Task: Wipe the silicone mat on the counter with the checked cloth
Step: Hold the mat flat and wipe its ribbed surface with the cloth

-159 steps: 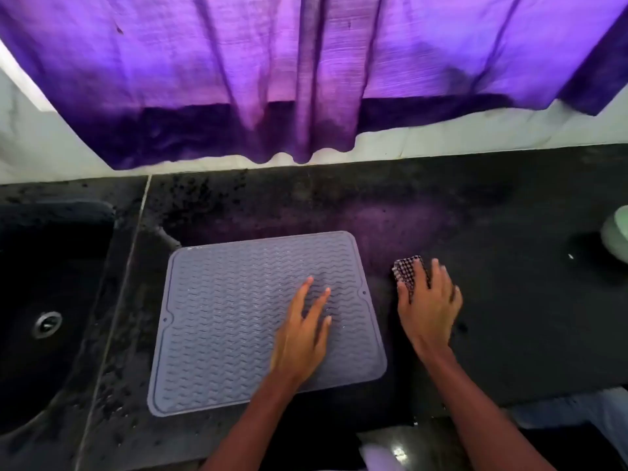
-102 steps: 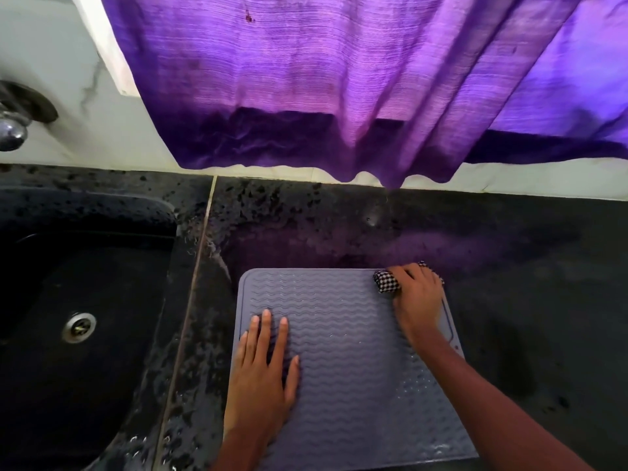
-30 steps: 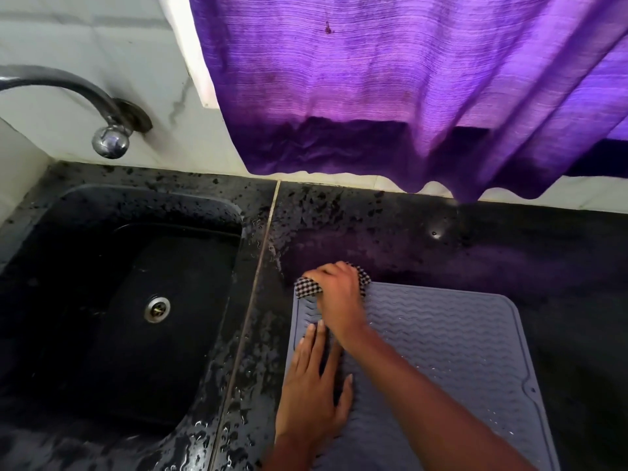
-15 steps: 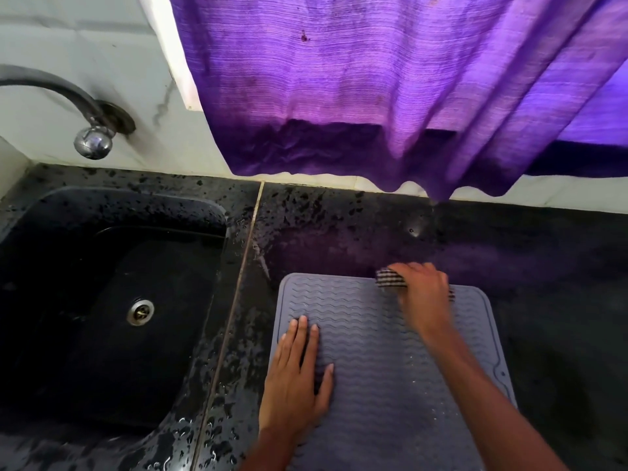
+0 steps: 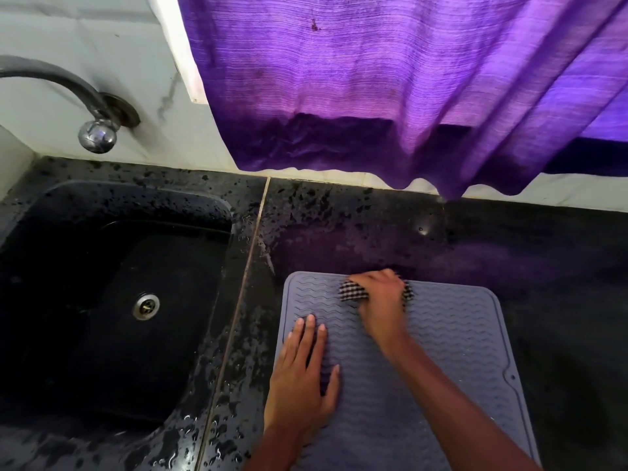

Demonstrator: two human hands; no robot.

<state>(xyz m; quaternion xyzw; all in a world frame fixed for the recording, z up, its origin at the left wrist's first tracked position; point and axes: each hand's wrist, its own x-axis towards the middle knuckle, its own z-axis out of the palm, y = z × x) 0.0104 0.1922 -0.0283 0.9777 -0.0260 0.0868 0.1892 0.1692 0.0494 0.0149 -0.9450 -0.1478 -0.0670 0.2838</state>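
Note:
A grey silicone mat [image 5: 458, 341] with a wavy ribbed surface lies on the black counter, right of the sink. My right hand [image 5: 379, 300] grips the bunched black-and-white checked cloth [image 5: 351, 290] and presses it on the mat's far edge, left of its middle. The cloth shows on both sides of the fist. My left hand [image 5: 302, 379] lies flat with straight fingers on the mat's left side, holding it down.
A black sink [image 5: 112, 300] with a metal drain [image 5: 146, 305] sits to the left, its rim wet. A tap [image 5: 91, 124] juts from the white wall. A purple curtain [image 5: 390, 90] hangs over the counter's back edge. Dark counter [image 5: 560, 266] extends to the right.
Over the last second my right hand has slid the cloth along the mat's far edge, right and then back toward the left. The left hand stays flat on the mat.

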